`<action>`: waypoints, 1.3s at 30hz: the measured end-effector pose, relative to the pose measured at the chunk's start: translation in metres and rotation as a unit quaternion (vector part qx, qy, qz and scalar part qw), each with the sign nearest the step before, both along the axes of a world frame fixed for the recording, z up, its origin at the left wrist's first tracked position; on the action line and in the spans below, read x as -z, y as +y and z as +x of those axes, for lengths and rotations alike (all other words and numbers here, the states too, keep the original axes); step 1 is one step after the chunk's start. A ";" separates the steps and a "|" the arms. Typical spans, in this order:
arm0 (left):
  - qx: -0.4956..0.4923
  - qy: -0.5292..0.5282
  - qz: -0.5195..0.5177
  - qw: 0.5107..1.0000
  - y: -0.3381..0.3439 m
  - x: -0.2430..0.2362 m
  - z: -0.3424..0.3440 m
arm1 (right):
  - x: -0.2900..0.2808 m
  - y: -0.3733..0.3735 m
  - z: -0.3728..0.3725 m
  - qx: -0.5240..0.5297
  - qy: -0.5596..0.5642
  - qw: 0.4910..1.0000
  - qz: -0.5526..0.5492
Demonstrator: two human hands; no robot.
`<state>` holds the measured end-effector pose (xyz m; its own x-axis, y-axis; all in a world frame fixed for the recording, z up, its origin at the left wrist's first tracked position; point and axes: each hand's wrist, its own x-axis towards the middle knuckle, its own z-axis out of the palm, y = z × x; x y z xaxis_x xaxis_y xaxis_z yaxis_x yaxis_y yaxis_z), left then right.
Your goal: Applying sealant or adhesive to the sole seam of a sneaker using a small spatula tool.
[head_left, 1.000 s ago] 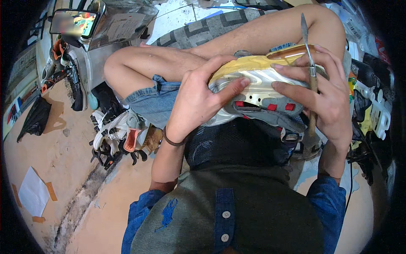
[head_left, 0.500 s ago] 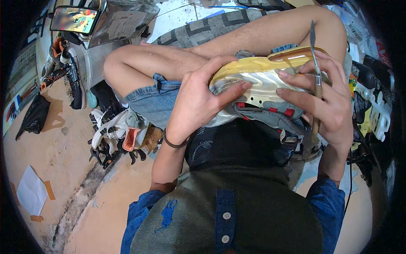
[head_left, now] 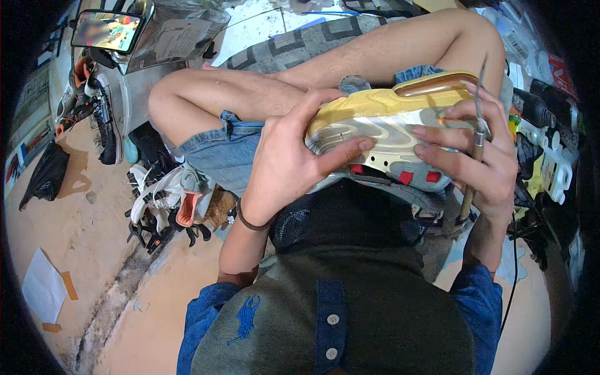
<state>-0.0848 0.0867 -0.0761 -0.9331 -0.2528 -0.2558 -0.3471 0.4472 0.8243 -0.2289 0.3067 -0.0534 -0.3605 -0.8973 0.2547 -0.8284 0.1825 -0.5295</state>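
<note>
holding yellow-soled shoe (head_left: 389, 125), between left fingers (head_left: 312, 102) and right fingers (head_left: 447, 136)

A dark olive shirt (head_left: 400, 306) with blue sleeves (head_left: 203, 309) fills the lower part of my remote view, its navy placket (head_left: 330, 303) set with two pale round buttons (head_left: 332, 319). I see a blue embroidered emblem (head_left: 245, 320) at the left chest, faded denim shorts (head_left: 212, 153) bunched at the hem, and a thin dark bracelet (head_left: 253, 227) circling the left wrist.

Tan, stained floor (head_left: 75, 231), dark grimy streak (head_left: 105, 309) running diagonally at left, white tiles (head_left: 265, 25) farther off, grey block-patterned fabric (head_left: 294, 51) beside them, soft shadow (head_left: 77, 172) on the floor
</note>
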 end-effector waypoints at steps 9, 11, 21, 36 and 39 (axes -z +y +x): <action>-0.009 0.005 0.017 1.000 0.007 0.006 0.006 | 0.003 0.002 -0.010 -0.054 -0.016 0.998 0.016; -0.005 -0.006 0.018 1.000 0.007 0.005 0.005 | 0.003 0.002 -0.012 -0.059 -0.018 0.998 0.015; 0.189 -0.106 0.141 0.966 -0.008 -0.010 -0.063 | -0.003 0.004 -0.011 -0.042 0.012 0.999 -0.027; -0.070 0.196 0.319 0.925 -0.071 -0.016 0.034 | -0.034 -0.017 -0.006 0.108 -0.184 0.886 -0.412; -0.087 0.206 0.346 0.911 -0.074 -0.006 0.045 | -0.041 -0.037 0.003 0.086 -0.195 0.889 -0.405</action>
<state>-0.0397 0.0131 -0.0705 -0.9471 -0.3175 -0.0466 0.0401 -0.2612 0.9645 -0.2262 0.2694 -0.0125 -0.6780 -0.3993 0.6171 -0.5489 -0.2834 -0.7864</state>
